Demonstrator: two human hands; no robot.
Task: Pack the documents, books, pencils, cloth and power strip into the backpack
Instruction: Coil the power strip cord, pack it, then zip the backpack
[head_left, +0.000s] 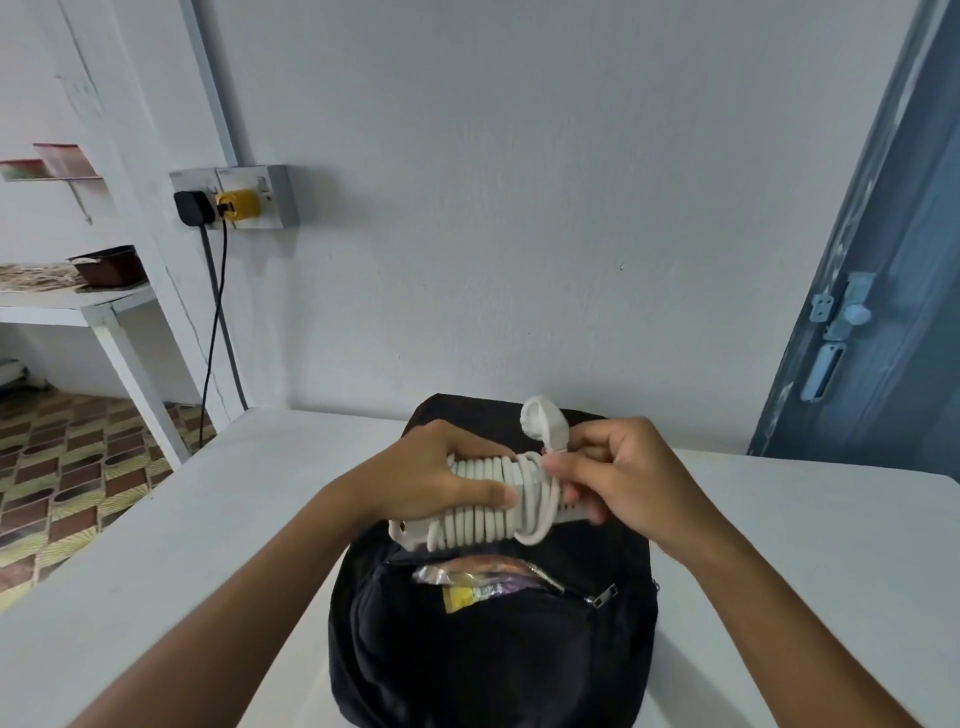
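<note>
A black backpack lies on the white table, its front zip pocket open with shiny wrapped items showing inside. Above it I hold a white power strip with its cord coiled around the body. My left hand grips the left part of the strip, fingers over the coils. My right hand pinches the cord near the white plug, which sticks up above the strip. Documents, books, pencils and cloth are not visible outside the bag.
A wall socket with a black plug and a yellow adapter sits at upper left, cables hanging down. A white shelf with a brown box stands at left. A blue door is at right. Patterned floor lies left of the table.
</note>
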